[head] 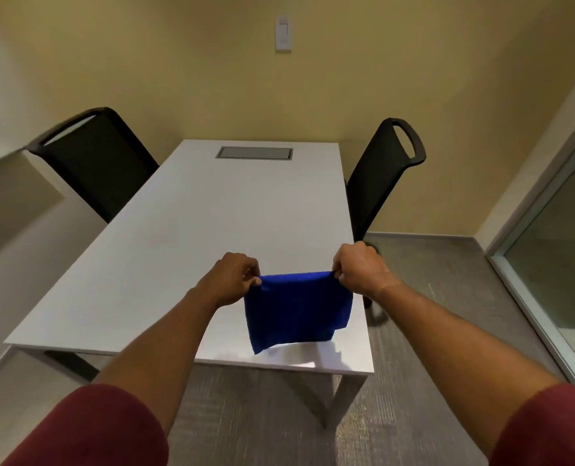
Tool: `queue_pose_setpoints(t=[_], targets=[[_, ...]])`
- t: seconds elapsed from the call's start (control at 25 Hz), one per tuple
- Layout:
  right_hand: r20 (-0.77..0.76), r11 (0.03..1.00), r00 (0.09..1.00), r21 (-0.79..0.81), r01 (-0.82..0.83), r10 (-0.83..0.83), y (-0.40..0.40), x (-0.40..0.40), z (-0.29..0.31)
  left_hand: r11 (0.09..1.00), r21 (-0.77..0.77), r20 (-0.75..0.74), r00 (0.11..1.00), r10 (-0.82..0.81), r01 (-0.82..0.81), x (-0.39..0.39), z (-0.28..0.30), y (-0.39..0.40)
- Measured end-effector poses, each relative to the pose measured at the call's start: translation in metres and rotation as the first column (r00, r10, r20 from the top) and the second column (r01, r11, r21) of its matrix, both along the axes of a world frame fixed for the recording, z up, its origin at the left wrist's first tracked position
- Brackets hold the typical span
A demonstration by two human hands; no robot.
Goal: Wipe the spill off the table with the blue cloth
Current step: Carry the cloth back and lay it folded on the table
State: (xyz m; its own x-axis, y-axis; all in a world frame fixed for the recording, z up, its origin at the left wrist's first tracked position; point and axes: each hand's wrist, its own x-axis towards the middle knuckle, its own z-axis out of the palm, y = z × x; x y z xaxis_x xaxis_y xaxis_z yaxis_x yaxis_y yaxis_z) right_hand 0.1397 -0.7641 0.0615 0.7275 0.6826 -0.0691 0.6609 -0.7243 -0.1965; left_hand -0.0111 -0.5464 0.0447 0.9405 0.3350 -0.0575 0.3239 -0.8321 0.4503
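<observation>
Above the white tabletop [185, 230], both hands pinch the blue cloth [296, 307]: left hand [234, 277], right hand [360, 267]. 2 black chairs flank it.

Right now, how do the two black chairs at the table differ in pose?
The left chair stands at the table's left side, its broad back facing the camera. The right chair stands at the right side, turned so its back shows nearly edge-on, the handle opening clear at the top. Both are black, pushed close to the table, with a cut-out top rail.

Yellow walls, grey floor [430, 264]. White tabletop [212, 230]; black chair [91, 156] to its left, another [380, 183] right; wall switch [283, 33] beyond.
</observation>
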Motion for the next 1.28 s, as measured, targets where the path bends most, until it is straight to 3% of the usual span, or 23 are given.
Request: queue_pose_setpoints(t=[0.36,0.6,0.88,1.28], targets=[[0.069,0.974,0.993,0.204,-0.103,0.091,0.021,0.019,0.110,0.991,0.043,0.142,0.983,0.117,-0.124,0.001,0.109,0.016],[0.078,0.959,0.979,0.202,-0.198,0.186,0.038,0.025,0.168,0.983,0.058,0.132,0.977,0.166,-0.175,-0.009,0.168,0.033],[-0.067,0.962,0.969,0.157,-0.224,0.237,0.060,0.017,0.199,0.971,-0.013,0.077,0.968,0.239,-0.239,-0.032,0.193,0.047],[-0.106,0.959,0.965,0.176,-0.221,0.241,0.119,-0.005,0.224,0.959,-0.025,0.097,0.954,0.285,-0.284,-0.058,0.221,0.099]])
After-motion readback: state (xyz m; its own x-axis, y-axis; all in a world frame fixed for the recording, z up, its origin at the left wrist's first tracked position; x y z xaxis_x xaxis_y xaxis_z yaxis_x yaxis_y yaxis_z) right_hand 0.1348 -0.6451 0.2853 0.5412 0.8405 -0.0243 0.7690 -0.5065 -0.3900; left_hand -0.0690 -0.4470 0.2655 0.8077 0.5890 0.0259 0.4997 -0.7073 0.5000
